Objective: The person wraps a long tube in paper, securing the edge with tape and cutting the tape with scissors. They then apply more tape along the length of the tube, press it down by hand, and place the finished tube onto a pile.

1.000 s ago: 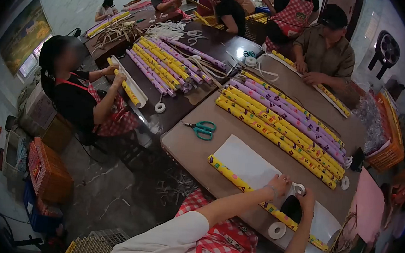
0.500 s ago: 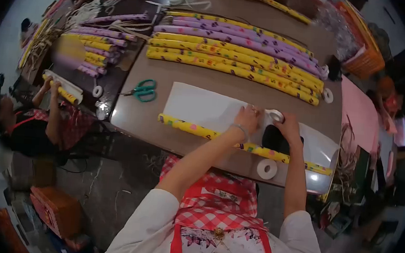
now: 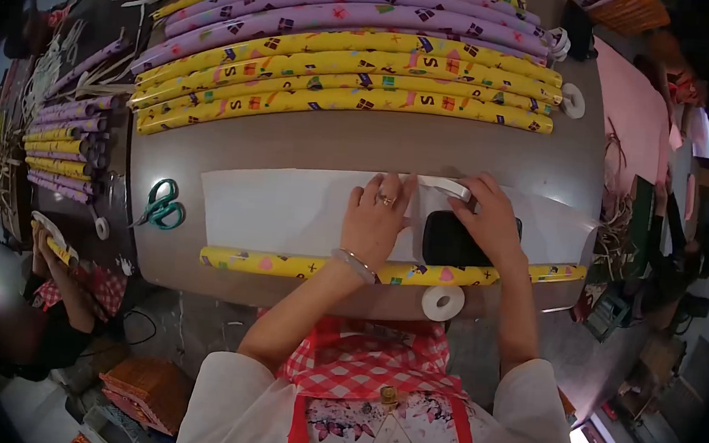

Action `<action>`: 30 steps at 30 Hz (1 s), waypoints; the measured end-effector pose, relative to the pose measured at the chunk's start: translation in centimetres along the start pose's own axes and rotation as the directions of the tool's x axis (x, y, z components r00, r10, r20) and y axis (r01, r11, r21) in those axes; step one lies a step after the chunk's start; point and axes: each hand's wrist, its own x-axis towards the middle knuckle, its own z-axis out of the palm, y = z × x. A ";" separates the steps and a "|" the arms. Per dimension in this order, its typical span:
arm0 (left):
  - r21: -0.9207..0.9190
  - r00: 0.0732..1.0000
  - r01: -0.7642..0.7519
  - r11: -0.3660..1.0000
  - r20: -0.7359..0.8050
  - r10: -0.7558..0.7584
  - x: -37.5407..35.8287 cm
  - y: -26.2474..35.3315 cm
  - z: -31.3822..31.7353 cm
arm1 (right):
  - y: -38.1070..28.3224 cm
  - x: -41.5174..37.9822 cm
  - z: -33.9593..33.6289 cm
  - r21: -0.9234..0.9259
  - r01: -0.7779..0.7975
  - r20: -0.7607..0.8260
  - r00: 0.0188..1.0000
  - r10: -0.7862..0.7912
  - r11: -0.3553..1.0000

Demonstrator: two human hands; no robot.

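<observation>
Left hand point(image 3: 373, 226): I see it palm down on the white sheet point(image 3: 279, 211), fingers extended toward the sheet's far edge — open, not wrapped around anything I can make out.
Right hand point(image 3: 485, 220): thumb and fingers grip the tape roll point(image 3: 450, 185).
Tape roll: by the far edge of the sheet, just beside the left fingertips; from here I cannot tell whether a strip runs to them.
White sheet: spread lengthwise across the desk point(image 3: 335, 148) in front of the person.
Yellow roll point(image 3: 409, 273): patterned, lying along the sheet's near side, crossed above by both forearms.
Black object point(image 3: 454, 239): on the sheet between the hands and the yellow roll, partly hidden by the right arm.
White ring point(image 3: 443, 303): flat at the desk's near edge, just beside the yellow roll.
Scissors point(image 3: 165, 205): green-handled, left of the sheet, well apart from the hands.
Wrapped tubes point(image 3: 342, 69): yellow and purple, side by side beyond the sheet.
Co-worker's hands point(image 3: 50, 250): far left in my view — at another yellow piece.
</observation>
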 end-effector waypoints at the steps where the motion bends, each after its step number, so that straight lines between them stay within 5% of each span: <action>1: -0.002 1.000 0.009 1.000 0.014 -0.009 0.1 0.0 -0.1 | -0.1 0.0 -0.2 0.025 0.008 0.000 1.000 -0.008 1.000; 6: -0.026 0.998 0.032 0.999 0.049 -0.031 0.4 0.0 -0.4 | 0.2 0.1 -0.4 0.060 -0.027 0.046 0.999 0.024 0.998; 8: -0.044 0.997 0.043 0.998 0.062 -0.041 0.4 -0.1 -0.5 | 0.2 0.1 -0.4 -0.108 0.163 -0.019 0.986 -0.166 0.981; 17: -0.013 0.989 0.059 0.998 0.136 -0.057 0.8 0.1 -1.2 | 0.8 0.5 -0.8 -0.138 0.183 0.081 0.982 -0.173 0.973; 30: 0.015 0.992 0.016 1.000 0.122 -0.018 1.1 0.1 -1.4 | 1.2 1.1 -1.6 -0.007 0.154 0.103 0.983 -0.152 0.988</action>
